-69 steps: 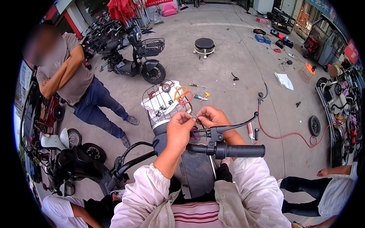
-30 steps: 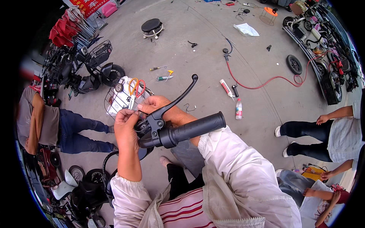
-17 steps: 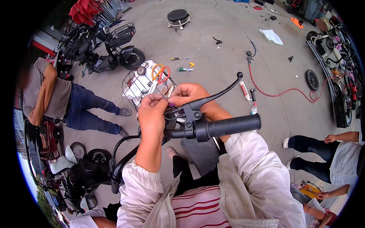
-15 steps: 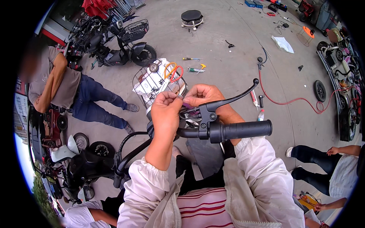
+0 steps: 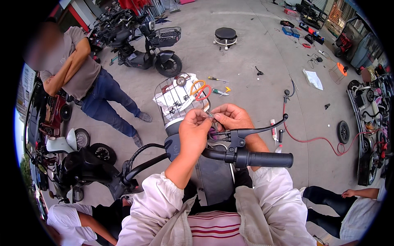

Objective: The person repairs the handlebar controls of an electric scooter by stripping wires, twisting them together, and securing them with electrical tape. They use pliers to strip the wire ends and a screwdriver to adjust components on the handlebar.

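Note:
Both hands meet above the handlebar of a scooter (image 5: 223,156). My left hand (image 5: 196,126) is closed in a pinch, thumb against fingers, on a thin wire (image 5: 211,115). My right hand (image 5: 233,117) pinches at the same wire from the other side, fingertips nearly touching the left ones. Just below them a purple wire (image 5: 212,133) shows beside the black brake lever (image 5: 262,129) and its clamp. The black rubber grip (image 5: 269,159) lies under my right forearm. The wire's exact ends are hidden by the fingers.
Ahead, the wire basket (image 5: 164,88) holds orange-and-red-handled scissors (image 5: 198,90), a tape roll (image 5: 181,81) and white packaging. A screwdriver (image 5: 218,79) and a red air hose (image 5: 303,140) lie on the ground. People stand at left (image 5: 106,90) and right (image 5: 328,205); a black stool (image 5: 225,33) is farther off.
The view has tilted up and left, so the scene sits lower and further right. My fingertips have shifted slightly on the wire; both hands stay together.

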The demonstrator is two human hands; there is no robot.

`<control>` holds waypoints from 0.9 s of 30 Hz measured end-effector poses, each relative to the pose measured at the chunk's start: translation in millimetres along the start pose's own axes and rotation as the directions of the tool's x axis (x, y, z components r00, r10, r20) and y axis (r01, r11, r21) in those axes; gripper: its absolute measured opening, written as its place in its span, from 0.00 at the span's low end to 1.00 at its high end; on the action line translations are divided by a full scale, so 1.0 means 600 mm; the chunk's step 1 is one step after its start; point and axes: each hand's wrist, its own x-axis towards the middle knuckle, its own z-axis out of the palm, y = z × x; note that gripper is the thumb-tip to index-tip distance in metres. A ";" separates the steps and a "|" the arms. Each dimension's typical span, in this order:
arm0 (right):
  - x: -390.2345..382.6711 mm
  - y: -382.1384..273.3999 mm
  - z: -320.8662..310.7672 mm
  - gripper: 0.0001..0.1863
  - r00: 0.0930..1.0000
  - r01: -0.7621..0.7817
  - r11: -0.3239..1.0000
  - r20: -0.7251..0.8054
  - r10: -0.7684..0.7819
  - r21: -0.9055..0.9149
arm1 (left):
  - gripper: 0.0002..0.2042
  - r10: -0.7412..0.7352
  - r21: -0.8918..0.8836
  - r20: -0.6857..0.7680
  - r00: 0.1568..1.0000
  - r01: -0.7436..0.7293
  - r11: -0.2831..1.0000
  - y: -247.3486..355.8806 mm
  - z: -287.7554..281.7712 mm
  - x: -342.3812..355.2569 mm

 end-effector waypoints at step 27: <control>0.003 -0.006 0.002 0.09 0.990 -0.142 0.970 0.004 0.144 0.196 | 0.10 0.031 -0.012 -0.079 0.996 -0.032 0.999 -0.015 -0.003 0.002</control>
